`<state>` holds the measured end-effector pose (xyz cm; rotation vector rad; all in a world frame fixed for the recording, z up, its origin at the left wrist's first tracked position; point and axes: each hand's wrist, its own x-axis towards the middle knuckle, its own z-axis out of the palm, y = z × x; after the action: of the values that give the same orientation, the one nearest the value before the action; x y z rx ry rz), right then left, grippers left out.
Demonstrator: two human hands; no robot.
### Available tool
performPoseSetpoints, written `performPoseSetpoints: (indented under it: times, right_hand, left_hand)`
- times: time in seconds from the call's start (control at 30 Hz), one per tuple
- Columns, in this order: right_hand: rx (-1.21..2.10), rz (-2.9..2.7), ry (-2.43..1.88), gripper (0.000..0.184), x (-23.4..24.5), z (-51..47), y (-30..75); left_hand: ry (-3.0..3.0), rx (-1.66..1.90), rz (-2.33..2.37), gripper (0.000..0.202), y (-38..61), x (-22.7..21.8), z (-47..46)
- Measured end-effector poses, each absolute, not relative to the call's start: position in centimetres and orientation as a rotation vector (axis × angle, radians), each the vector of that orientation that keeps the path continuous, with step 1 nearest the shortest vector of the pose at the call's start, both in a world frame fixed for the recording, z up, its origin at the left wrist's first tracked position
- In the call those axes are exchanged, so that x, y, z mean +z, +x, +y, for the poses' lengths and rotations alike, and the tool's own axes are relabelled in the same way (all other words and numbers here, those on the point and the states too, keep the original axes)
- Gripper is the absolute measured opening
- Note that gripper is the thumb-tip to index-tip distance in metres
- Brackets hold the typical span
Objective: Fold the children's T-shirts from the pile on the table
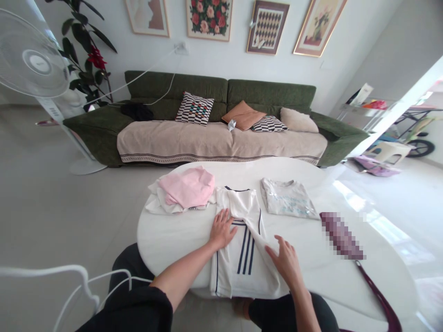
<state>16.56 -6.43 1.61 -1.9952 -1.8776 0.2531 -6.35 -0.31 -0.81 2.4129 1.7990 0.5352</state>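
Note:
A white shirt (229, 258) with navy piping and three navy stripes lies partly folded on the white table (173, 242) in front of me. Its lower end reaches the near table edge. My left hand (223, 229) rests flat on the shirt, fingers spread, near its middle. Beside the shirt's right edge, my right hand (284, 258) has thumb and fingers apart; whether it touches the fabric there is hard to tell. To the left sits a pile with a pink garment (187, 186) on white cloth. A folded light grey shirt (289, 198) lies at the right.
A purple, pixelated item (341, 235) with a dark red strap (379, 295) lies on the table's right side. Beyond the table stands a green sofa (194, 85) with cushions. A white fan (38, 62) stands at the left, and a white cable (74, 268) crosses the lower left.

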Motion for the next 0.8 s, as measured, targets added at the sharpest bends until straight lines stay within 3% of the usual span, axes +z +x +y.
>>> performPoseSetpoints:
  times: [0.17,0.27,0.4,0.47,0.63,0.8]
  right_hand:
    - [0.410,-1.936,-2.107,0.014,2.1,-11.4,19.3]
    - [0.414,-2.063,-1.983,0.015,3.9,-13.8,15.7]
    - [1.137,-2.322,-1.594,0.027,6.4,-15.7,11.9]
    - [1.312,-2.276,-1.454,0.025,7.2,-15.1,11.5]
    - [0.839,-2.092,-1.522,0.028,7.2,-8.2,12.6]
    - [0.582,-2.013,-1.790,0.026,6.2,1.3,14.1]
  left_hand:
    - [2.398,0.512,1.799,0.042,-6.2,-0.8,-0.3]
    - [2.405,0.496,1.792,0.043,-6.3,-0.8,-0.3]
    - [2.415,0.479,1.797,0.043,-6.3,-0.9,-0.2]
    - [2.424,0.485,1.801,0.043,-6.3,-1.0,-0.2]
    - [2.427,0.496,1.811,0.043,-6.2,-0.9,-0.3]
    - [2.432,0.503,1.787,0.044,-6.4,-0.7,-0.3]
